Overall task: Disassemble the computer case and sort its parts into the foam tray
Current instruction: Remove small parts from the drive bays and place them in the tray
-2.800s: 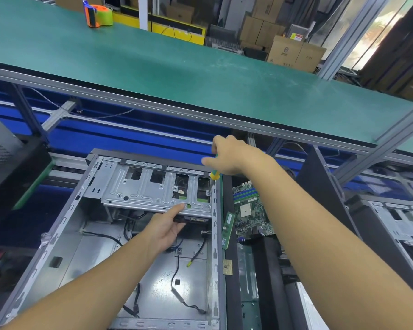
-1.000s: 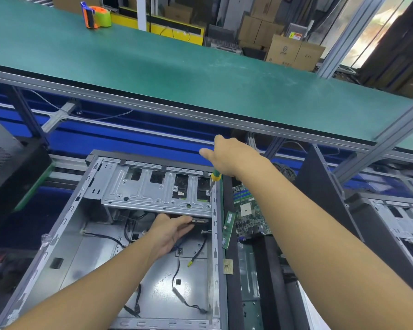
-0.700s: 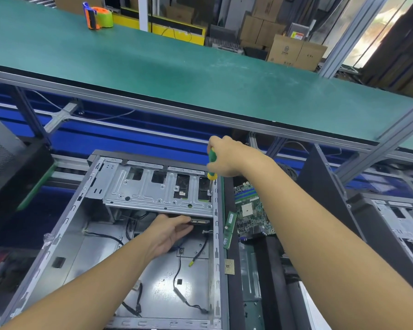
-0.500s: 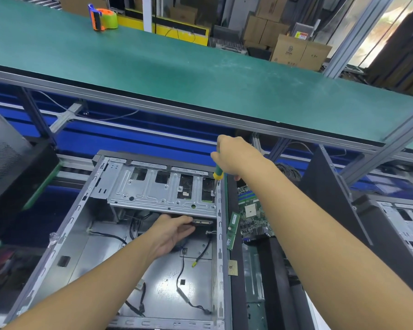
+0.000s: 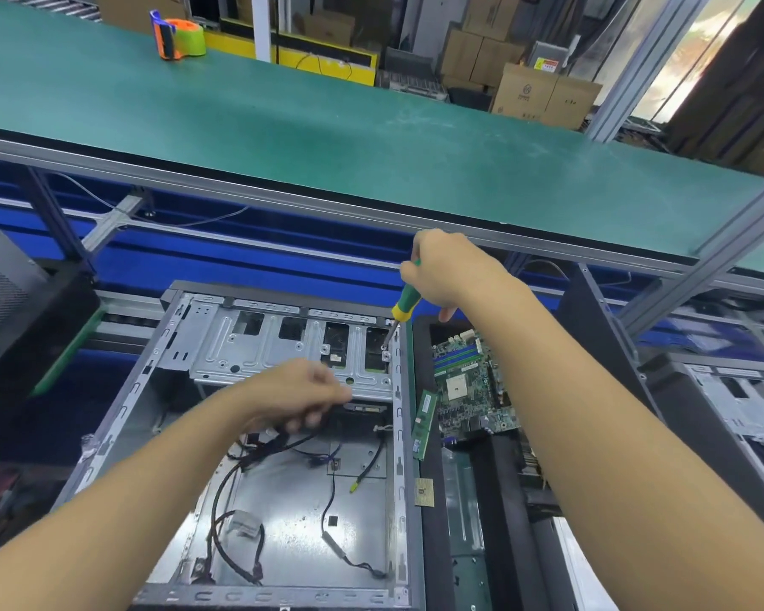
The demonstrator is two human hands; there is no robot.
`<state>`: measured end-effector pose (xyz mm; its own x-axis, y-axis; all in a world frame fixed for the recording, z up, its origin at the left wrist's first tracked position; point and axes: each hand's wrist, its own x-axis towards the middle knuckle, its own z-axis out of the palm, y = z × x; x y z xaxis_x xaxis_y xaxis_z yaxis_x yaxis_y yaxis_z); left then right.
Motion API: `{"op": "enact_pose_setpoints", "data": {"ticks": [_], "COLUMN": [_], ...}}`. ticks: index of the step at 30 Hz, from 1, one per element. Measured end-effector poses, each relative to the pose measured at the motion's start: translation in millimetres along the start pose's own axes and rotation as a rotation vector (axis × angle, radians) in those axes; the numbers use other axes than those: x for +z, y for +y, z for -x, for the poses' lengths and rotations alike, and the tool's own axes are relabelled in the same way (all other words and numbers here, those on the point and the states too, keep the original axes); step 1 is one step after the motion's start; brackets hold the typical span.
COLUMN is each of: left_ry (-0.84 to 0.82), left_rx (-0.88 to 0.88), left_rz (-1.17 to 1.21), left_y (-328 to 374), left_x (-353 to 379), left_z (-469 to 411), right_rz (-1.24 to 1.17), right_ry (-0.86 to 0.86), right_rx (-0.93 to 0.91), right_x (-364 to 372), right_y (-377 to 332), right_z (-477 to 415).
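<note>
Computer case lies open on its side in the lower centre of the frame, a grey sheet-steel shell with a dull, speckled floor and punched slots along its rails. Across its upper end sits a stamped steel drive cage with ribbed pressings and rectangular cut-outs. The right hand grips a screwdriver with a glossy green and yellow handle, its thin shaft slanting down to the cage's right edge. The left hand, blurred, hangs just below the cage with its fingers curled round thin black cables that loop over the case floor. Just right of the case a black tray holds a green motherboard, a slim green memory stick leaning on edge, and a small square gold-topped processor. Above, a matte green bench mat edged in aluminium rail crosses the frame, with an orange and green tape dispenser at upper left. Behind it stand brown cardboard boxes.
</note>
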<state>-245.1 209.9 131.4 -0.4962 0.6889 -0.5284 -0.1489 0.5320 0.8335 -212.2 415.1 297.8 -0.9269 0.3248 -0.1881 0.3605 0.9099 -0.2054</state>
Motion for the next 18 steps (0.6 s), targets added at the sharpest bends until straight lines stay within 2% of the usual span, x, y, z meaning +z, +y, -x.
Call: {"op": "enact_pose_setpoints", "data": {"ticks": [2, 3, 6, 9, 14, 18], "left_ry": [0.304, 0.372, 0.355, 0.407, 0.309, 0.074], "left_rx": [0.176, 0.229, 0.282, 0.325, 0.335, 0.281], "left_rz": [0.109, 0.122, -0.012, -0.120, -0.069, -0.287], "left_y": [16, 23, 36, 45, 58, 71], "left_x": [5, 10, 28, 41, 68, 111], "left_z": [-6, -10, -24, -37, -46, -60], "right_rz": [-0.005, -0.012, -0.069, -0.133, -0.165, -0.087], "right_ry": [0.027, 0.036, 0.039, 0.031, 0.062, 0.168], "right_rx": [-0.014, -0.021, -0.028, -0.020, 0.038, 0.164], "right_x": [-5, -8, -17, -23, -28, -27], "right_y": [2, 2, 6, 14, 46, 88], "right_z": [3, 5, 15, 28, 50, 72]}}
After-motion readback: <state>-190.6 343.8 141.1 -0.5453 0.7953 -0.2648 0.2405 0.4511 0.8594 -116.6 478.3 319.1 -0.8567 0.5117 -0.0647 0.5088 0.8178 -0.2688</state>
